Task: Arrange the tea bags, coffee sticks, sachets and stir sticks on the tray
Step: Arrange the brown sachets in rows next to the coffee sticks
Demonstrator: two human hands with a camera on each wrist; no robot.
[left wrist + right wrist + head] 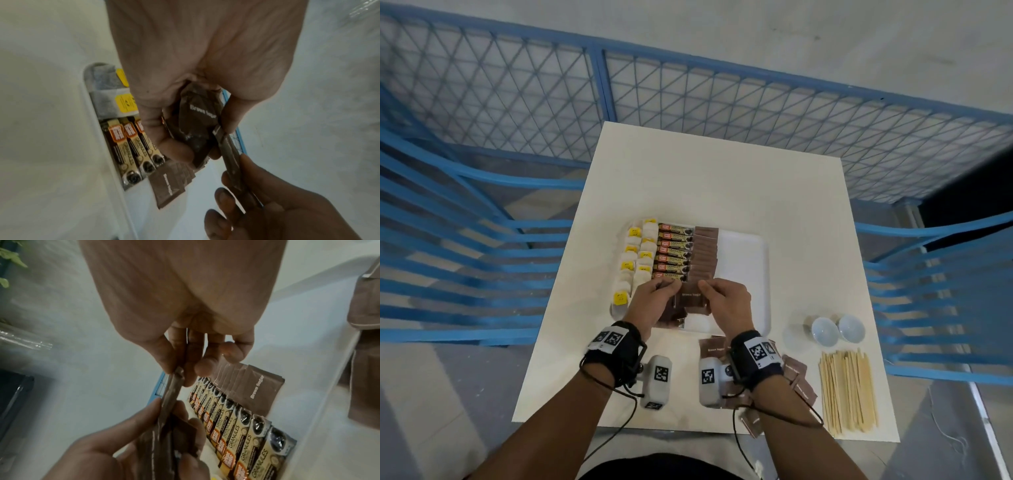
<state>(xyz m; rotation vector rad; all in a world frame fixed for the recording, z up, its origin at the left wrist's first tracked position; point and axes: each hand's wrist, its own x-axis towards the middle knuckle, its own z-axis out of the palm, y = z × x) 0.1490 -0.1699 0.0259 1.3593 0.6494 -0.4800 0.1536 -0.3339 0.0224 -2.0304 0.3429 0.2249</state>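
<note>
A white tray [746, 246] on the table holds tea bags [635, 255] with yellow tags at the left, a row of coffee sticks [675, 251] and overlapping brown sugar sachets [703, 253]. Over the tray's near end my left hand [654, 294] grips a small stack of brown sugar sachets [195, 123]. My right hand [722, 294] pinches the top edge of one sachet [172, 389] from that stack. More brown sachets [799, 377] lie loose on the table under my right wrist. Wooden stir sticks [847, 390] lie in a pile at the near right.
Two small white cups [837, 329] and a clear glass [796, 332] stand right of the tray. The tray's right half is bare. A blue mesh fence [688, 92] surrounds the white table [688, 178].
</note>
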